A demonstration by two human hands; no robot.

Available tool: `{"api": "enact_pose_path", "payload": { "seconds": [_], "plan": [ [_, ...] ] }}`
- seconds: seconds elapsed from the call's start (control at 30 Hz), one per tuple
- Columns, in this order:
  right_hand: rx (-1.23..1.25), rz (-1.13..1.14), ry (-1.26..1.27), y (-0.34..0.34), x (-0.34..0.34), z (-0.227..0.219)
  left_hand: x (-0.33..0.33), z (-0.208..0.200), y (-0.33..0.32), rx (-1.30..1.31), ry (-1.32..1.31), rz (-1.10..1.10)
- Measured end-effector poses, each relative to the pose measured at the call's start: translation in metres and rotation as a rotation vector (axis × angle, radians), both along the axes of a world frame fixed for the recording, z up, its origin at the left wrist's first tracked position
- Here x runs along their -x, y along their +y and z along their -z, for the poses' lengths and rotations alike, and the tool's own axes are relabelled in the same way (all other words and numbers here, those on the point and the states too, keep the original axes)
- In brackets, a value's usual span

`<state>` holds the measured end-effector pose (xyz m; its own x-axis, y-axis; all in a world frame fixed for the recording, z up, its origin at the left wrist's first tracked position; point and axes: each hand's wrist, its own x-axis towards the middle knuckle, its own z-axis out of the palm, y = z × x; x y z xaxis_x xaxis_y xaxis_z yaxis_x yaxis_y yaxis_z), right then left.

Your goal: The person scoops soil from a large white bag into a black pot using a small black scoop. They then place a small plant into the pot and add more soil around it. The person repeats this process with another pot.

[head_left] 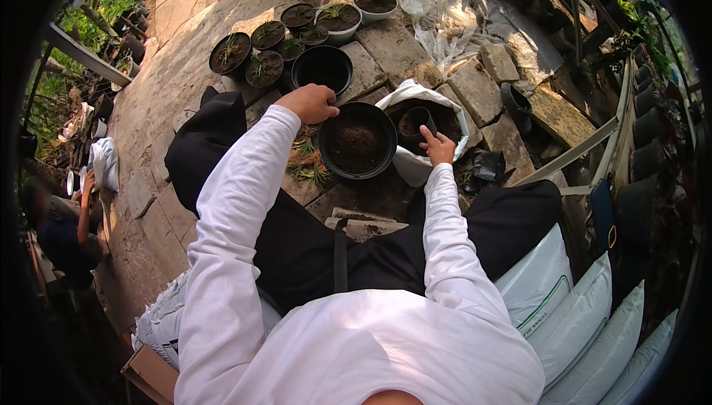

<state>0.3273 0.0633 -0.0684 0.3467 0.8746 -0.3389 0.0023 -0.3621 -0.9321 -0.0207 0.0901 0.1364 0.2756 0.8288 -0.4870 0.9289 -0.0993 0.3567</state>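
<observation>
A round black plant pot [358, 164] with dark soil and a brown clump at its bottom sits between my knees. My left hand [310, 103] is closed at its upper left rim, fingers curled and partly hidden from view. My right hand [439, 147] grips a small black pot [417, 121], which is tilted inside an opened white sack [409, 169]. Dark soil [445, 117] fills the sack around it. Directly beyond my left hand stands another black pot [321, 70], its inside dark. Loose grassy plants [308, 164] lie left of the soil-filled pot.
Several potted plants [265, 68] cluster beyond the pots. Crumpled clear plastic sheeting [445, 15] covers slabs at the back right. Full white bags [538, 279] lean at my right side. A rail [608, 138] runs along the right. Another person [70, 238] is at far left.
</observation>
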Motion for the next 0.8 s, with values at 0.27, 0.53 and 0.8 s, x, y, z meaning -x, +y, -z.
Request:
{"api": "enact_pose_path", "payload": {
  "seconds": [0.27, 0.53, 0.8],
  "plan": [
    [-0.076, -0.011, 0.123, 0.001, 0.009, -0.038, 0.001, 0.004, 0.0, -0.028, 0.005, 0.006],
    [-0.462, -0.221, 0.112, -0.006, 0.034, -0.117, 0.0, 0.001, 0.001, -0.01, 0.0, 0.005],
    [-0.543, -0.682, -0.309, -0.037, 0.059, -0.181, 0.0, 0.0, -0.001, -0.018, -0.006, -0.006]
  ]
}}
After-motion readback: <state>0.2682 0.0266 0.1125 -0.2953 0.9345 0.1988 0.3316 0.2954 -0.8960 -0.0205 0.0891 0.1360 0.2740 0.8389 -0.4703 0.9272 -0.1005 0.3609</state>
